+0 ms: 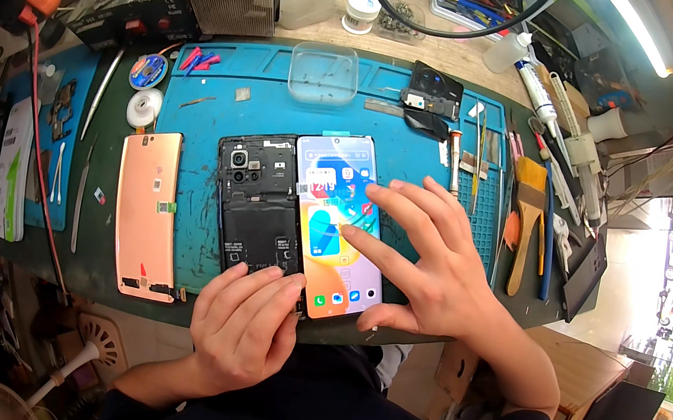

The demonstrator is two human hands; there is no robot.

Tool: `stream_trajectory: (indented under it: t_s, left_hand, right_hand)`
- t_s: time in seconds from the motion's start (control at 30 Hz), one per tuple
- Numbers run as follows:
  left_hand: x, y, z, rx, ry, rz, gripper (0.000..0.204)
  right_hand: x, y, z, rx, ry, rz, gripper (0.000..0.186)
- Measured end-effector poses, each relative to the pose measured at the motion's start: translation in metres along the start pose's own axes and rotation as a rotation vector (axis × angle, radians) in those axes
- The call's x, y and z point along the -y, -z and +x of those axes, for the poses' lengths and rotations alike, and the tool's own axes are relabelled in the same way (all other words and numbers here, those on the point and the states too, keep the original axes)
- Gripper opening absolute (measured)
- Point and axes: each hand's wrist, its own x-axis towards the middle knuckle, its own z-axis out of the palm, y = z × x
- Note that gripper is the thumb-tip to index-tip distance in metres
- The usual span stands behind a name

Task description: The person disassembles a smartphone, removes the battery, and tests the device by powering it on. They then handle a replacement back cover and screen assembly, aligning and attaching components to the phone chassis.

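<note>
An opened phone body [257,232] lies on the blue mat, its black inner side and camera cluster facing up. Close along its right side is a phone screen [347,252], lit with a colourful home screen of icons. My left hand [247,320] is closed at the phone body's lower end, fingers pressed together, and its fingertips cover that edge and the corner by the screen. Over the screen's right half my right hand [433,271] is spread, with its index fingertip at the middle of the screen and the thumb near the lower right corner.
Left of the phone lies a copper-coloured panel [147,214]. A clear plastic tray [323,74] and a dark phone part [434,93] sit at the mat's far side. Brushes [525,215], tweezers and pens line the right. A white jar [360,14] stands behind.
</note>
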Motion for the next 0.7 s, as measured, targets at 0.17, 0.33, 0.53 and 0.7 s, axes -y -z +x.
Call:
stream_trajectory:
  t_s: [0.17,0.33,0.53,0.7]
  left_hand:
    - [0.0,0.0,0.001,-0.011,0.022,0.01,0.038]
    - [0.0,0.001,-0.001,-0.017,0.022,0.003,0.037]
    - [0.007,0.009,-0.009,-0.121,-0.109,-0.193,0.036]
    - [-0.002,0.039,-0.012,-0.072,0.273,-0.067,0.051]
  right_hand:
    - [-0.001,0.006,-0.003,-0.025,-0.023,0.072,0.078]
    - [0.009,0.008,-0.018,-0.084,-0.056,0.102,0.08]
    - [0.017,-0.002,-0.037,-0.199,-0.097,0.119,0.075]
    - [0.018,-0.006,-0.035,-0.283,-0.092,0.141,0.077]
